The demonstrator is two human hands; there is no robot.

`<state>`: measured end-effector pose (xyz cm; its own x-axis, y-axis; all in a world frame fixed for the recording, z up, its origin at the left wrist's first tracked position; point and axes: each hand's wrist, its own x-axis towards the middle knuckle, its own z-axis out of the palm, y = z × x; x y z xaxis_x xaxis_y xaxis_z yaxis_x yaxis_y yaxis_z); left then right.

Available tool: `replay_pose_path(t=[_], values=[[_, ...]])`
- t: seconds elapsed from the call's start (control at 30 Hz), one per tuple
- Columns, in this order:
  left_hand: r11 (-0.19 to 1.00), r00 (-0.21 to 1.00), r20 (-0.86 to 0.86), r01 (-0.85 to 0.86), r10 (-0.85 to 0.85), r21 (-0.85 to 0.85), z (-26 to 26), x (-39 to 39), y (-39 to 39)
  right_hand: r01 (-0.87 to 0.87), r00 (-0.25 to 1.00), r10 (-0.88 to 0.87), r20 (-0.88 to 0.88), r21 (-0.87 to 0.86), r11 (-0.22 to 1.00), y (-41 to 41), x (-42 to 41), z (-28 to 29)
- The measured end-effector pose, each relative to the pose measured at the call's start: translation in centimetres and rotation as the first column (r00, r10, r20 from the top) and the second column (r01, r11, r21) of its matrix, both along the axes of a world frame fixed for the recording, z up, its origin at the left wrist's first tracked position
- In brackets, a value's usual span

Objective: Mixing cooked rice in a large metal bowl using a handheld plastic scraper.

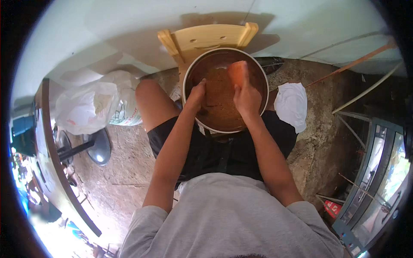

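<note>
A round, deep basin (226,130) with a pale rim stands between my thighs, partly over a wooden chair (209,34). Brown, crumbly or powdery matter (222,111) covers its bottom. Inside the basin, my right hand (248,100) grips an orange-red piece (238,73), slightly blurred, too unclear to name. My left hand (196,96) reaches in along the left wall, thumb up and fingers mostly hidden. Directly beside it is a flat, straight-edged brown shape (219,92), coloured like the matter around it. I cannot tell whether the left hand holds this shape.
White cloth or bag (292,106) lies by my right knee. Plastic bags (87,109) stand beside my left knee, near a rounded dark base (98,148) and a board edge (64,174). A wall (106,29) rises ahead. At right are slanting poles (350,63) and a glass-doored cabinet (371,180).
</note>
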<state>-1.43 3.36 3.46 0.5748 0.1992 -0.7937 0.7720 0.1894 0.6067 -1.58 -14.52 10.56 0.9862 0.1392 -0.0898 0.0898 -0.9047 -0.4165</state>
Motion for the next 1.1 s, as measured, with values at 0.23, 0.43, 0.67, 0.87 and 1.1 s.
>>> replay_pose_path(t=[0.23, 0.43, 0.67, 0.87, 1.1], values=[[0.909, 0.981, 0.141, -0.067, 0.136, -0.411, -2.2, -0.1, -0.1, 0.086, 0.988, -0.09, -0.123, -0.037, 0.996, 1.3, -0.6, 2.7], [0.9, 0.992, 0.096, -0.034, 0.083, -0.434, -1.5, 0.2, 0.1, -0.057, 0.998, 0.056, -0.029, -0.067, 0.996, 1.0, -1.8, -0.2], [0.86, 0.978, 0.161, -0.031, 0.131, -0.51, -1.2, -0.2, 0.6, -0.046, 0.983, 0.031, -0.182, -0.082, 0.996, 2.9, -1.9, 0.8], [0.912, 0.993, 0.081, -0.046, 0.086, -0.407, -3.4, -0.1, 0.2, 0.019, 0.995, -0.024, 0.094, 0.056, 0.998, 2.2, -2.0, 1.6], [0.897, 0.996, 0.012, -0.073, 0.087, -0.437, 0.3, -0.1, -0.8, 0.001, 0.992, -0.009, 0.123, 0.061, 0.998, 1.4, -2.5, 0.1]])
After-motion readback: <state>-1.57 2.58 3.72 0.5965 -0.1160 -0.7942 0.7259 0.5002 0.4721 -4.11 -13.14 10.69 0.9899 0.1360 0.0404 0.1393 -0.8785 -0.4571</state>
